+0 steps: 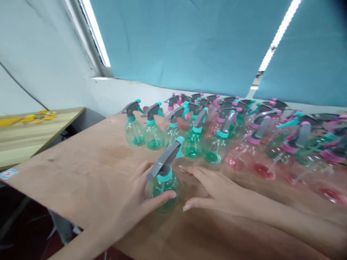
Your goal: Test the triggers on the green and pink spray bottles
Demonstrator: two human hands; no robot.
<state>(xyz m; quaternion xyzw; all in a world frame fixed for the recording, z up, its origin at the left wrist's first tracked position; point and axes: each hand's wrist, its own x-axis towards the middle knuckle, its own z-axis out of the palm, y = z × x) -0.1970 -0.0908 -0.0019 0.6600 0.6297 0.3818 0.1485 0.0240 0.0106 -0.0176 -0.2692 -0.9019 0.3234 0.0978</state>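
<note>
A clear green spray bottle (166,187) with a grey and teal trigger head stands near the front of the wooden table. My left hand (143,196) is wrapped round its left side, the thumb across the front of the body. To the right of the bottle is my right hand (208,187), its fingers stretched out and its thumb apart, holding nothing. A small gap shows between those fingertips and the bottle. Just behind, a green spray bottle (193,144) and another green spray bottle (217,147) stand upright.
Several more spray bottles, green and pink, crowd the back and right of the table (89,155), such as a pink one (241,153). A second table (62,124) with yellow pieces (29,118) stands at the left. A blue curtain (189,47) hangs behind.
</note>
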